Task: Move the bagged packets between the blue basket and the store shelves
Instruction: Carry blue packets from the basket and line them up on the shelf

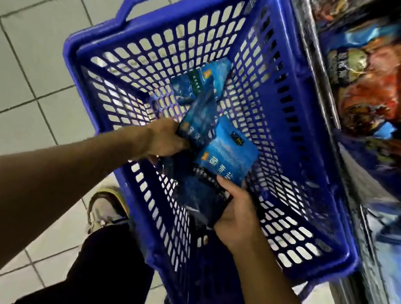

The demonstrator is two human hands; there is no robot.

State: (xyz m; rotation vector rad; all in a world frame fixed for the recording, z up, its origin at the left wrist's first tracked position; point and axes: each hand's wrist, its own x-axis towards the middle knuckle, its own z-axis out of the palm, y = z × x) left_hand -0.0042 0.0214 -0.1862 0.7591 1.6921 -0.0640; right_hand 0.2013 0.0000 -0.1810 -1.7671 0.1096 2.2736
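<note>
Both hands were inside the basket [312, 134], each gripping blue packets. Left hand [166, 143] curled round a dark packet [199, 122], long axis running up and away from the person. Right hand [233, 216] clamped the lower end of a stack, brightest packet [228, 154] on top. One more packet [201, 79] lay loose on the basket floor, beyond both hands, nearer the left. Shelves [394, 111] sat just right of the basket, so the right hand was closer to them. Stack count unclear: lower packets overlapped and dark. Shelf stock was blurred; direction of transfer couldn't be told.
</note>
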